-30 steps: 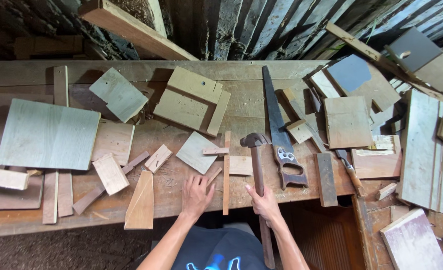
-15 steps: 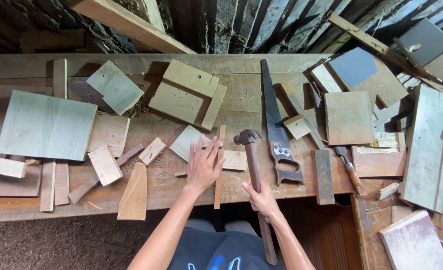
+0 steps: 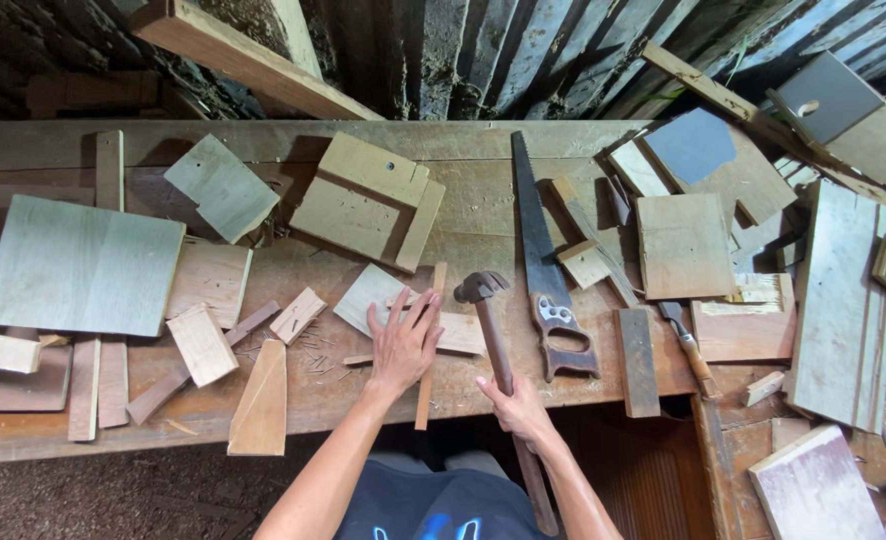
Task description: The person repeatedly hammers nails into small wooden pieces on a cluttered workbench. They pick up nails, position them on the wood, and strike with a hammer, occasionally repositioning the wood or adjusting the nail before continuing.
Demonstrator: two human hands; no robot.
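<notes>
Right hand (image 3: 516, 408) hides the hammer (image 3: 493, 335) handle's middle.

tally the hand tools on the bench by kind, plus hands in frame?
Claw hammer: 1, right hand on its handle
Handsaw: 1
Chisel: 1
Hands: 2, left hand flat on a thin wood strip
Total: 3 tools, 2 hands

one camera, worn on the head, looking down

it looks almost straight down from above onto a wooden workbench (image 3: 523, 215), with the dark plank wall (image 3: 483, 55) at the top edge. it is close enough to see both of the person's arms come in from the bottom. there is no second view.
</notes>
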